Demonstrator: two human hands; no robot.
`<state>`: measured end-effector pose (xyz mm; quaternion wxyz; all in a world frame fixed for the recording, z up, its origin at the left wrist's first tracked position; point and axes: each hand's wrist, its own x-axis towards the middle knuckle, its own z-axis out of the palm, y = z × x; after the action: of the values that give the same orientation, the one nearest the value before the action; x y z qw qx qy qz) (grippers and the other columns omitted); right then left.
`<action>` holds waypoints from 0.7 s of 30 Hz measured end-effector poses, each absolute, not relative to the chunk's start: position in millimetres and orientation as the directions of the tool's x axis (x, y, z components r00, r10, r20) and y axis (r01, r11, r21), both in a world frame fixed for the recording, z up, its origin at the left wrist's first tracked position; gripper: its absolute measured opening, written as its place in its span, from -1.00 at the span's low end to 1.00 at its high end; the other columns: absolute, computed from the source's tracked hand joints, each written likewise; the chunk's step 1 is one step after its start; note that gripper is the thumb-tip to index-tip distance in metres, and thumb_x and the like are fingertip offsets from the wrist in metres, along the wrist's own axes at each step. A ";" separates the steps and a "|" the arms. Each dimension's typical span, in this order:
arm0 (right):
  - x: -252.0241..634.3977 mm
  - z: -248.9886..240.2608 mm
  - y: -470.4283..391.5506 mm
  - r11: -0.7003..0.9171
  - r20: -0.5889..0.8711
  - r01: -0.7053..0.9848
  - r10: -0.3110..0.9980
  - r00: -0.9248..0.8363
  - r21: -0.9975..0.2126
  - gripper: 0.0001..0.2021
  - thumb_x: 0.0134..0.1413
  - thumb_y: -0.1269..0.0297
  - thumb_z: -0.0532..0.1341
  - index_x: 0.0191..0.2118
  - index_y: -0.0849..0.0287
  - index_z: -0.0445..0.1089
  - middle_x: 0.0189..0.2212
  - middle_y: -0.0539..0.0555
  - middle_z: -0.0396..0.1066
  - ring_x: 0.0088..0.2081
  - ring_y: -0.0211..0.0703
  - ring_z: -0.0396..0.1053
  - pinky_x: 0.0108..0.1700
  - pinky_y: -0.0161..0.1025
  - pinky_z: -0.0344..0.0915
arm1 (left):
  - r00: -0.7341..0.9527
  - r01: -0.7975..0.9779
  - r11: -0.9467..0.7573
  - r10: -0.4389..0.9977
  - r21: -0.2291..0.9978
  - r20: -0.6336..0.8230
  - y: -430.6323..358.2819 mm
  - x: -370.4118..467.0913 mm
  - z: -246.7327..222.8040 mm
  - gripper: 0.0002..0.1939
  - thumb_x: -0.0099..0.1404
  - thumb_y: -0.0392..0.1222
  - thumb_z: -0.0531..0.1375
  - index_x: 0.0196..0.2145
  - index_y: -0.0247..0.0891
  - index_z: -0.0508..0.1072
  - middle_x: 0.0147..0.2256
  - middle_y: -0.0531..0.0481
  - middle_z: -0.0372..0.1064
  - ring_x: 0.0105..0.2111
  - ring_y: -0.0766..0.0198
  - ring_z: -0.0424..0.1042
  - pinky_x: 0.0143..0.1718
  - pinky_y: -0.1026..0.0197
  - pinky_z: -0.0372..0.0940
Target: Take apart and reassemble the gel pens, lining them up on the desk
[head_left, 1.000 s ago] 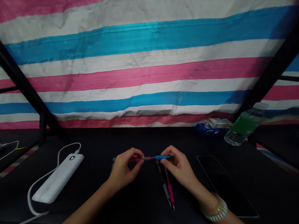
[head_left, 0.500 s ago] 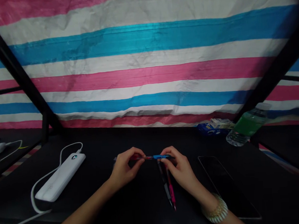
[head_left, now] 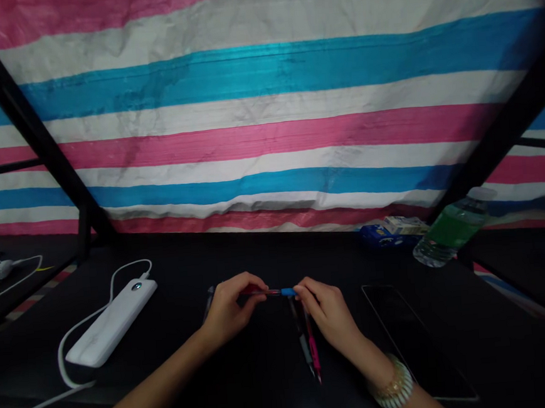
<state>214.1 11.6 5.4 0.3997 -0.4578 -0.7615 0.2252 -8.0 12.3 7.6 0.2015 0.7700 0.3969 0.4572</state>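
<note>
A pen with a blue grip lies level between my two hands, just above the black table. My left hand pinches its reddish barrel between thumb and fingers. The fingertips of my right hand close on its blue end and cover the tip. Below it, a grey pen and a pink pen rest side by side on the table, their upper ends near my right fingers. Another dark pen is partly hidden behind my left hand.
At the left lies a white power bank with a white cable. On the right are a dark phone, a tilted green-labelled bottle and small blue and white packs. Striped sheeting hangs behind the table.
My right fingers have shifted on the blue part of the pen and now cover its end. The held pen and both hands sit slightly lower. More of the dark pen shows at left.
</note>
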 end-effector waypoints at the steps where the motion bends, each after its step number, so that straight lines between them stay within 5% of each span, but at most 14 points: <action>1: 213.8 5.9 10.8 0.482 0.399 0.522 0.876 -0.272 -0.703 -0.69 0.32 0.20 0.03 -0.44 0.14 0.32 -0.55 -0.01 0.32 -0.47 -0.18 0.34 -0.39 -0.29 0.18 | 0.263 0.421 -0.600 0.798 0.680 0.542 12.1 -8.1 7.7 -0.91 0.22 -0.35 0.25 -0.30 -0.23 0.48 -0.35 0.03 0.50 -0.37 0.31 0.48 -0.32 0.31 0.35; 6: 212.6 5.0 8.2 0.490 0.383 0.476 0.871 -0.308 -0.731 -0.80 0.31 0.29 0.01 0.01 0.13 0.19 -0.40 -0.01 0.36 -0.42 -0.18 0.35 -0.33 -0.28 0.23 | 0.215 0.413 -0.550 0.834 0.726 0.509 13.4 -8.6 8.5 -0.92 0.25 -0.33 0.23 -0.27 -0.23 0.47 -0.32 0.01 0.50 -0.35 0.28 0.50 -0.28 0.26 0.36; 10: 213.1 3.4 9.9 0.483 0.366 0.501 0.874 -0.319 -0.718 -0.91 0.31 0.33 -0.01 -0.14 0.13 0.19 -0.45 -0.02 0.32 -0.45 -0.18 0.33 -0.38 -0.29 0.18 | 0.205 0.434 -0.548 0.833 0.715 0.514 15.3 -8.1 9.0 -0.93 0.24 -0.34 0.22 -0.29 -0.24 0.47 -0.34 0.00 0.49 -0.37 0.27 0.48 -0.29 0.25 0.35; 13: 213.7 5.5 10.5 0.496 0.379 0.532 0.868 -0.321 -0.686 -0.78 0.34 0.24 -0.02 -0.33 0.13 0.25 -0.50 -0.01 0.28 -0.44 -0.17 0.31 -0.39 -0.28 0.16 | 0.212 0.435 -0.557 0.827 0.708 0.521 15.5 -7.5 9.1 -0.93 0.24 -0.34 0.22 -0.30 -0.24 0.48 -0.36 0.00 0.48 -0.37 0.27 0.47 -0.30 0.25 0.34; 18: 213.4 5.3 9.6 0.497 0.400 0.461 0.867 -0.297 -0.735 -0.79 0.28 0.30 0.08 0.00 0.12 0.20 -0.39 -0.01 0.37 -0.42 -0.19 0.36 -0.34 -0.29 0.21 | 0.217 0.411 -0.542 0.839 0.733 0.499 15.0 -7.5 8.3 -0.91 0.25 -0.34 0.21 -0.28 -0.24 0.47 -0.33 -0.01 0.49 -0.34 0.26 0.48 -0.27 0.24 0.34; 21: 213.5 4.4 10.0 0.505 0.414 0.473 0.863 -0.289 -0.722 -0.91 0.29 0.34 0.05 -0.13 0.13 0.23 -0.41 0.00 0.38 -0.40 -0.18 0.37 -0.32 -0.29 0.22 | 0.218 0.423 -0.555 0.829 0.716 0.514 14.9 -7.8 8.2 -0.91 0.25 -0.35 0.20 -0.28 -0.24 0.47 -0.34 -0.01 0.48 -0.35 0.26 0.47 -0.28 0.23 0.33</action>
<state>213.5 10.0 4.4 0.4068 -0.4360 -0.7661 0.2399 -7.8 14.9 8.2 0.2187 0.7492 0.4178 0.4650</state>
